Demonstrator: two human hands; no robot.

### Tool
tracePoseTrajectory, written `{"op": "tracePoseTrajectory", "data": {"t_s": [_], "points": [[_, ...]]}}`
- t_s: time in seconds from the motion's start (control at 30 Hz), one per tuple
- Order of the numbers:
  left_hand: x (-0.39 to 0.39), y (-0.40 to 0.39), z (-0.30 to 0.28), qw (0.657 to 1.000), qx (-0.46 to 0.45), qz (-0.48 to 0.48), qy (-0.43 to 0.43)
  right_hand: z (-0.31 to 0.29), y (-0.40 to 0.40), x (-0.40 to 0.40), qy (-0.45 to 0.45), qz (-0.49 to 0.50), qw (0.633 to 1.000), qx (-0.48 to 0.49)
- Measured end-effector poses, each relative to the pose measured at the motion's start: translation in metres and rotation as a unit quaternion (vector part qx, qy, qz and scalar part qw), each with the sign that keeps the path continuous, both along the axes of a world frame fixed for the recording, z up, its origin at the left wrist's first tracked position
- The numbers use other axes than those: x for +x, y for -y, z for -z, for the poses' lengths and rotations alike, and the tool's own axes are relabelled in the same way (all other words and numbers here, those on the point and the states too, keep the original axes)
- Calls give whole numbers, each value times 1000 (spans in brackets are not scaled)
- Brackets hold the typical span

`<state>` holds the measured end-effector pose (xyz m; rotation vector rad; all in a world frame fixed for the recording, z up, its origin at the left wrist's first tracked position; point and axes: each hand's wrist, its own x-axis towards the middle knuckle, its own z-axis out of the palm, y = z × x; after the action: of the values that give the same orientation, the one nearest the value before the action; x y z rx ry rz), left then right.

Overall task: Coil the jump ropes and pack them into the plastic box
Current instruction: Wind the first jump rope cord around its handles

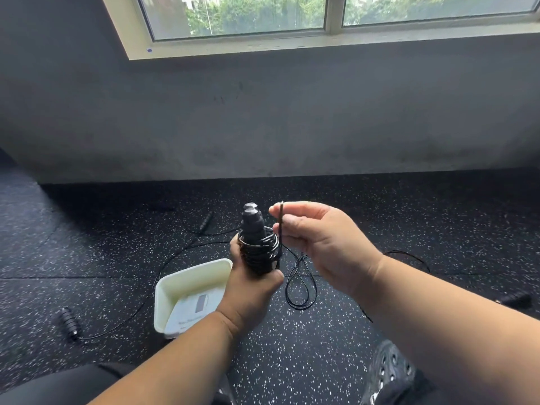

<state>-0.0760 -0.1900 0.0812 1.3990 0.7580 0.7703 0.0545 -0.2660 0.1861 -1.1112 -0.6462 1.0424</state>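
My left hand (251, 285) grips two black jump rope handles (252, 223) held upright together, with black cord (260, 249) wound in several turns around them. My right hand (318, 238) pinches the cord just right of the handles, and a loose loop (301, 285) of it hangs below. The white plastic box (187, 279) sits open on the floor under my left forearm, with a sheet of paper inside. Another rope lies uncoiled on the floor, one handle (68, 320) at the left and one (206, 220) beyond the box.
Black speckled rubber floor (321, 346) all around. A third handle (514, 299) lies at the right with cord (409, 255) arcing near it. A dark wall (263, 127) with a window (292, 13) stands ahead. My shoe (391, 372) is at the bottom right.
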Motion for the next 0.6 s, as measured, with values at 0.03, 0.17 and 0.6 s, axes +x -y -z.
{"op": "tracePoseTrajectory", "data": {"t_s": [0.03,0.17,0.6], "points": [[0,2,1,1000,24,-14,-13,1,0,-2,32,4,999,0],[2,7,-2,988,133,-34,-66,3,-4,-8,62,42,997,4],[-6,8,-4,986,123,-22,-109,13,-8,-3,82,65,993,-51]]}}
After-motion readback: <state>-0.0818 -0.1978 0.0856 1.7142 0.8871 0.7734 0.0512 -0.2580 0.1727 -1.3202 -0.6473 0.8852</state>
